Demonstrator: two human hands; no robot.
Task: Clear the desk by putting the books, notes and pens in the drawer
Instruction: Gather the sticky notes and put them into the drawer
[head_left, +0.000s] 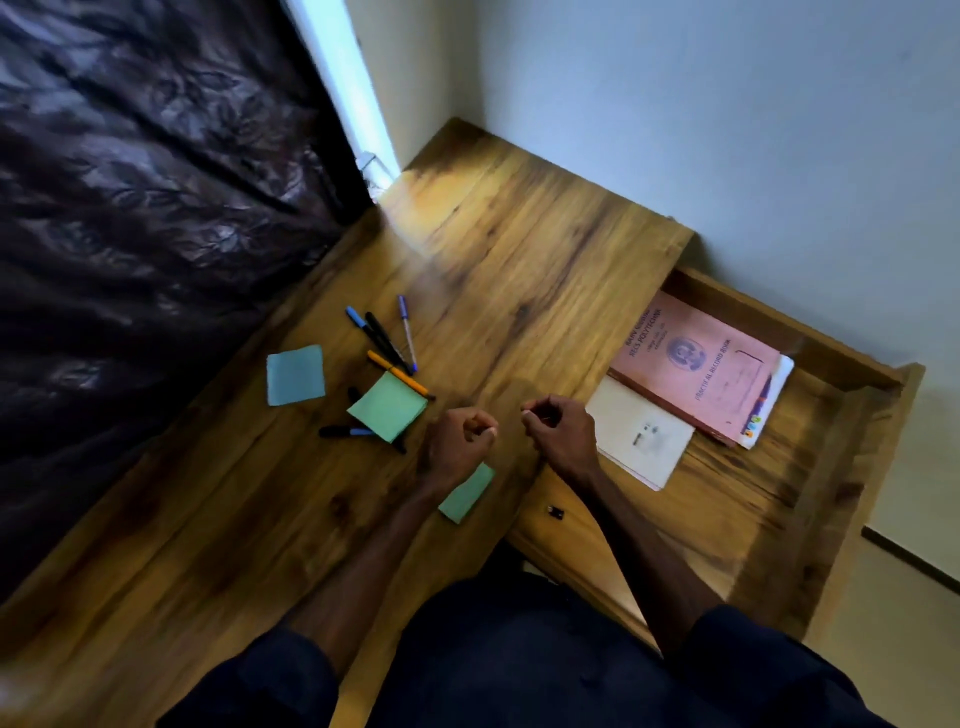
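On the wooden desk (519, 270) lie several pens (387, 343), a blue note pad (295, 375), a green note pad (388, 406) over more pens, and a second green pad (467, 493) partly under my left wrist. The open drawer (810, 467) at the right holds a pink record book (701, 364) and a white booklet (641, 431). My left hand (457, 441) hovers over the desk with fingers curled and nothing in it. Close beside it, at the drawer's edge, my right hand (561, 426) is curled too and also holds nothing.
A dark patterned curtain (145, 208) hangs along the desk's left side. White walls (727, 130) close the corner behind the desk and drawer. A small dark keyhole fitting (555, 512) sits on the drawer front.
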